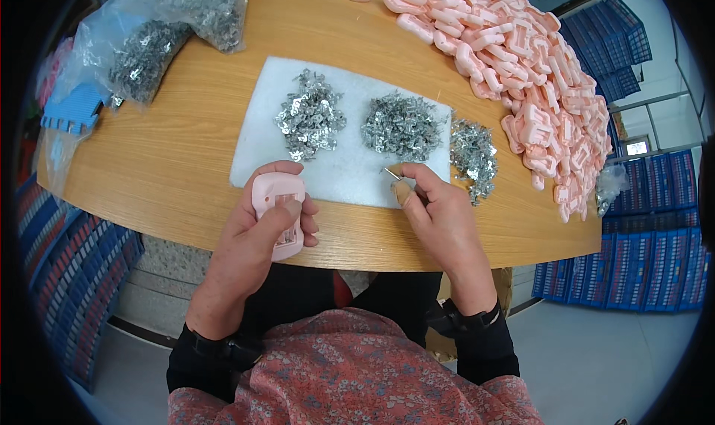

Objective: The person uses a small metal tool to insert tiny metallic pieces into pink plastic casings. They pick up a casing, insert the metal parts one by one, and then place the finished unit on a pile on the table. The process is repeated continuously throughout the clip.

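Observation:
My left hand [257,235] grips a pink plastic housing [277,210] at the table's near edge, thumb across its face. My right hand [436,213] pinches a small metal clip [391,173] between thumb and forefinger, just right of the housing. Both hands rest at the front edge of a white foam pad [261,127]. On the pad lie two heaps of small metal clips, one left [309,116] and one in the middle [402,125]. A third heap [473,153] lies at the pad's right edge.
A large pile of pink plastic housings [521,60] covers the round wooden table [179,157] at the right. Clear bags of metal parts [160,30] sit at the back left beside a blue plastic piece [71,112]. Blue crates [640,254] stack on the floor on both sides.

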Demonstrator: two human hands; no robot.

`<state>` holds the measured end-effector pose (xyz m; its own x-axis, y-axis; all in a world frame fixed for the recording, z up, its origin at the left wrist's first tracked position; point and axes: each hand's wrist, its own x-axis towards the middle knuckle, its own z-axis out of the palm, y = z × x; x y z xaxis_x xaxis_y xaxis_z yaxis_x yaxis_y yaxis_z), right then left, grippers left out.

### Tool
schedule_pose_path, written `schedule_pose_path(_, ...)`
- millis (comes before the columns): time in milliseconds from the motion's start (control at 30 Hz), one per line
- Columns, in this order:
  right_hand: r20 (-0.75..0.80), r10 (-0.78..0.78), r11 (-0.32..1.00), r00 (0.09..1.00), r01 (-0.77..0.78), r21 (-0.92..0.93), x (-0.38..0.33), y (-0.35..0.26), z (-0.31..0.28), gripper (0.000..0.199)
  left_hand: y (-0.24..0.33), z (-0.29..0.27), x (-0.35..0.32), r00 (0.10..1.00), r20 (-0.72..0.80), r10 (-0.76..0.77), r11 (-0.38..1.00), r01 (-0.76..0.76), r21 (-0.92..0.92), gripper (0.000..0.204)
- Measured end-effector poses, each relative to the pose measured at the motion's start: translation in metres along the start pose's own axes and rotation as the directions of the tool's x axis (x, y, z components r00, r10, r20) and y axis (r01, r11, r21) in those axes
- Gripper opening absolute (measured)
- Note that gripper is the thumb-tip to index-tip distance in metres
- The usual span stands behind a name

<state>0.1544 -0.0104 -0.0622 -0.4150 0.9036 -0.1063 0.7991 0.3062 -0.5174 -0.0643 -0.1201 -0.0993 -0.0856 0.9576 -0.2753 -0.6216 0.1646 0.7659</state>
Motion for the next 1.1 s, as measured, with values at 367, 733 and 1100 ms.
schedule_pose_path(367, 0.141, -0.208, 0.85, 0.968, 0.25, -0.463, 0.013, -0.034, 0.018, 0.04, 0.001, -0.003, -0.001, 1.0, -0.012, 0.015, 1.0, -0.015, -0.006, 0.039)
schedule_pose_path(733, 0.003, -0.265, 0.936, 0.964, 0.258, -0.242, 0.05, -0.041, 0.026, 0.027, 0.001, -0.003, 0.002, 1.0, 0.019, -0.001, 1.0, 0.001, -0.004, 0.037)
schedule_pose_path(1100, 0.032, -0.355, 0.92, 0.934, 0.355, -0.164, 0.054, -0.045, 0.033, 0.018, 0.0, -0.006, 0.003, 0.999, 0.032, 0.002, 1.0, -0.002, -0.014, 0.037)
